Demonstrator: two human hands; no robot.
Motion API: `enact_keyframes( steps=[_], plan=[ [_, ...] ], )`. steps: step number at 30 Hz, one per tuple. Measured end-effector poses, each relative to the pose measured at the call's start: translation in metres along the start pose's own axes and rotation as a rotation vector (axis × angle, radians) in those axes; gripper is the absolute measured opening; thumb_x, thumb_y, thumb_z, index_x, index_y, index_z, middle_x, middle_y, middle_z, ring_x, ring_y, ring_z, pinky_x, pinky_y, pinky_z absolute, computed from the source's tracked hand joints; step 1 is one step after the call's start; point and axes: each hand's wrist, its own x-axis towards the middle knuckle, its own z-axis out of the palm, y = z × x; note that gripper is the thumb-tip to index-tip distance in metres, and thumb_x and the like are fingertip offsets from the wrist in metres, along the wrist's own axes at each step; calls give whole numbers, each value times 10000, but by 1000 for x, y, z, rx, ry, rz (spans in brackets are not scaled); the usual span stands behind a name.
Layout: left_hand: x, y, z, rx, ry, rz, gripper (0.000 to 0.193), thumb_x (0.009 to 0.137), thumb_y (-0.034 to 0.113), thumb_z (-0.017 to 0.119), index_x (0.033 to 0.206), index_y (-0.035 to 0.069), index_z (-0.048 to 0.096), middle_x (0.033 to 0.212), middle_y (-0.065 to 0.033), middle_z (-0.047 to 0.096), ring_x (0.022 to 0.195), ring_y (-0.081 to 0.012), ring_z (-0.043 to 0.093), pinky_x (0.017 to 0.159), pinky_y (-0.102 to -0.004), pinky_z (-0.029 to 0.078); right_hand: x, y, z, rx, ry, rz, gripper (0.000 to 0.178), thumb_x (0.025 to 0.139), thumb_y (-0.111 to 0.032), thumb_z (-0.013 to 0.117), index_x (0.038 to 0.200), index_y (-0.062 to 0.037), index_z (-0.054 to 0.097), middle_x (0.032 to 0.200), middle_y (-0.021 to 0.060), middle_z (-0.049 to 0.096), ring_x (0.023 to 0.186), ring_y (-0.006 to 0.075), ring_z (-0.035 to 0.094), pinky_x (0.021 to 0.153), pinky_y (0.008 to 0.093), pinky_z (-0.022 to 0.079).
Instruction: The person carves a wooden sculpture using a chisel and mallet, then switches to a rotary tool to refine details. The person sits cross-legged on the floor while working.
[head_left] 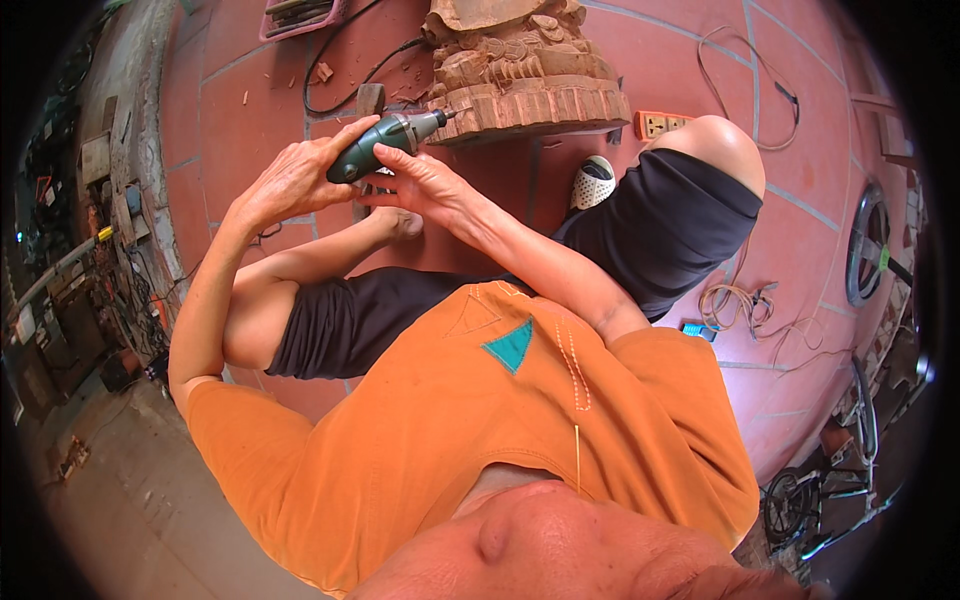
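Note:
A dark green rotary tool with a grey nose is held between my two hands, its thin bit pointing right. My left hand wraps the rear of its body, thumb along the top. From the other side my right hand grips it, with the thumb by the collar and the fingers partly hidden underneath. Just beyond the bit stands a carved wooden statue, its ridged base nearest the tool. Whether the bit touches the wood I cannot tell. Behind the tool, a small wooden block shows in part.
An orange power strip lies right of the statue. Cables cross the red tiles, with a coiled cord further right. A pink basket stands far left, and a wheel at the right. Wood chips are scattered beside the statue.

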Motion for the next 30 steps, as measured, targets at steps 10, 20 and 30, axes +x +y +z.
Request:
enact_keyframes(
  steps=[10,20,30],
  plan=[
    [-6,9,-4,-31,-48,-5,924,761,218,786,1584,237,368,963,-236,709,894,-446,693,803,-522,539,-11,6,5,47,8,27,562,918,-269,815,1365,-67,542,1342,130,614,1279,290,571,1057,574,521],
    [-7,10,-3,0,-83,21,937,768,232,787,1597,258,351,955,-235,710,878,-440,692,803,-520,539,-22,11,10,81,30,40,519,922,-270,809,1347,-100,565,1344,100,609,1286,273,560,1085,588,493],
    [-4,5,-3,-31,-43,14,943,765,227,799,1596,241,353,990,-243,711,906,-446,698,812,-522,547,-9,7,3,36,19,1,573,918,-269,817,1367,-44,542,1318,133,619,1253,298,585,1031,567,536]
  ],
)
